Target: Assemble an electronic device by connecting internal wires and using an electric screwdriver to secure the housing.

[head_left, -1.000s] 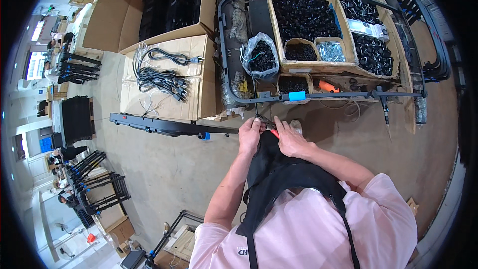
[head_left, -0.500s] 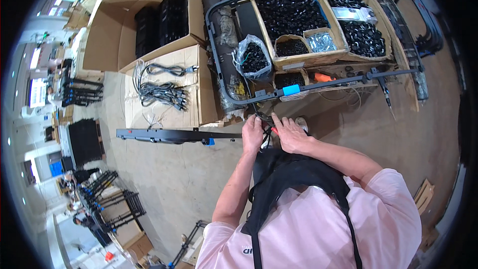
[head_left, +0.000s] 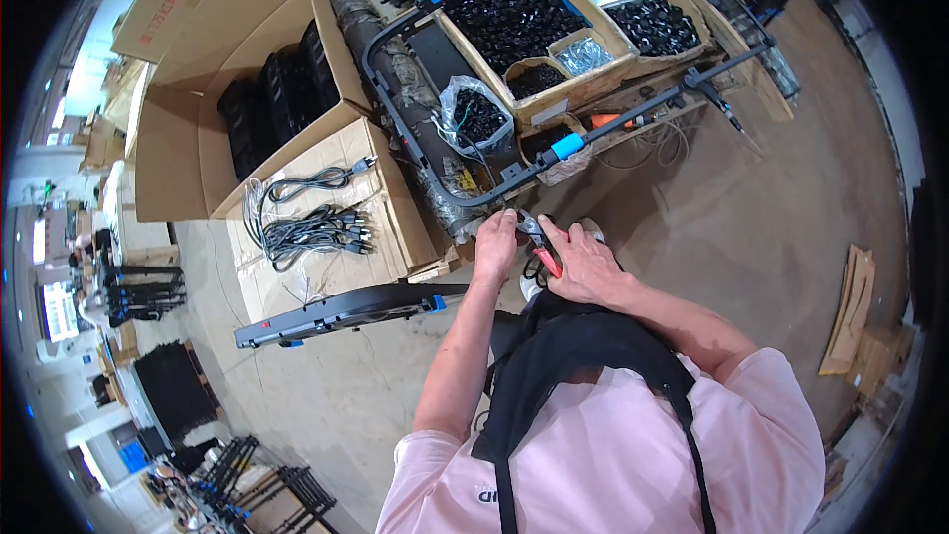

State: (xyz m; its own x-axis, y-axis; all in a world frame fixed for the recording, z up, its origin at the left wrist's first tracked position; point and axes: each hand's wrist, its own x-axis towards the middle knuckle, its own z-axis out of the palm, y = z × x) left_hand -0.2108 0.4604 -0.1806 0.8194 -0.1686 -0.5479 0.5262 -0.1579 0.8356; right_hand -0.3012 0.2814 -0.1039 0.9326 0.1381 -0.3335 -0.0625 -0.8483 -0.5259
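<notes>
Below the near rail of the black tubular frame [head_left: 633, 114], in the head view, the right hand [head_left: 589, 265] wraps its fingers round the red-handled pliers [head_left: 545, 255], their metal head beside the left hand [head_left: 496, 241] — thumb and finger together, on what I cannot tell. It looks like fine plier work — calling next for a steady left pinch.
</notes>
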